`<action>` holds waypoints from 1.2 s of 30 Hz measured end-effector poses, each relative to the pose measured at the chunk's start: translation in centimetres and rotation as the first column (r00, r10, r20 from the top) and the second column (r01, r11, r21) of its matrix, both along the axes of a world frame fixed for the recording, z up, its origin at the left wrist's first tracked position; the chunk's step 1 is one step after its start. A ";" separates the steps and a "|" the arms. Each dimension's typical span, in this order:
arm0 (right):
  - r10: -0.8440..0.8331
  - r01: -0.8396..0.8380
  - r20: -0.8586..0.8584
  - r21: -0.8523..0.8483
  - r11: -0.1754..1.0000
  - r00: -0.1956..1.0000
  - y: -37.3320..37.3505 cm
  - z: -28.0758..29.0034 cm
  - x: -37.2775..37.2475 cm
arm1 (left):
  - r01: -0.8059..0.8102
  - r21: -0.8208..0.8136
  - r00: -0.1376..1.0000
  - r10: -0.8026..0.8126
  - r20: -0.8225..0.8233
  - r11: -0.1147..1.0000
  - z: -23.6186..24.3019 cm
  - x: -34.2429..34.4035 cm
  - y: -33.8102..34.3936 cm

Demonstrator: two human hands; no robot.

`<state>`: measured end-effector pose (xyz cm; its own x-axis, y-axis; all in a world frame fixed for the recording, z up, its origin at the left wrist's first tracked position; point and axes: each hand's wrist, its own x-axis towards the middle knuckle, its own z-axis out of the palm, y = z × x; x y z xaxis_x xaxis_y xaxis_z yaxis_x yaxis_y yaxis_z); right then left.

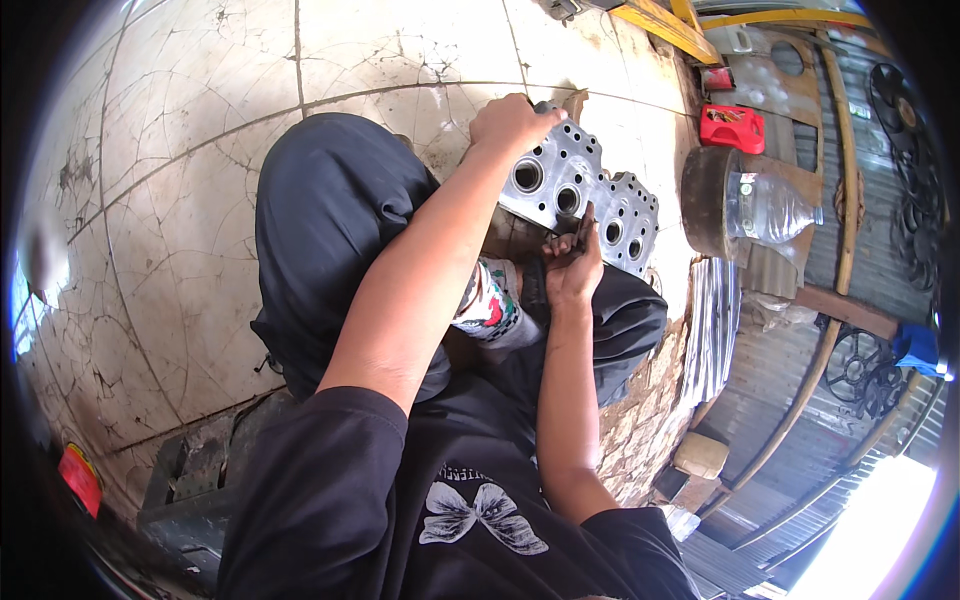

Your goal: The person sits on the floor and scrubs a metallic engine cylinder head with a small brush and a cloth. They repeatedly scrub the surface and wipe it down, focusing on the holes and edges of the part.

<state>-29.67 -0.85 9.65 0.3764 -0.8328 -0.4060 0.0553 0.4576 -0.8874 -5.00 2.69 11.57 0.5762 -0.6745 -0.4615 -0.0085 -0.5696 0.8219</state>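
The pale tiled floor (200,190) spreads around the metal block (600,195), a silver casting with round bores and many small holes, and the person's dark trousers (325,210) lie on its near side. The block itself sits in front of the bent legs, its drilled face turned toward the head camera. Past its right end are a round dark drum (706,205), a clear plastic bottle (775,208) farther out, and a red container (733,128). The left hand (512,125) has its fingers closed over the block's far left corner. The right hand (580,262) is at the block's near edge, index finger extended, other fingers curled; whether they hold anything, I cannot tell.
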 end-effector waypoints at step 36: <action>-0.063 -0.017 -0.194 -0.381 0.924 0.979 -1.6 3.7 3.3 | -0.591 -0.094 0.744 0.497 -0.447 0.801 -4.9 0.5 -2.8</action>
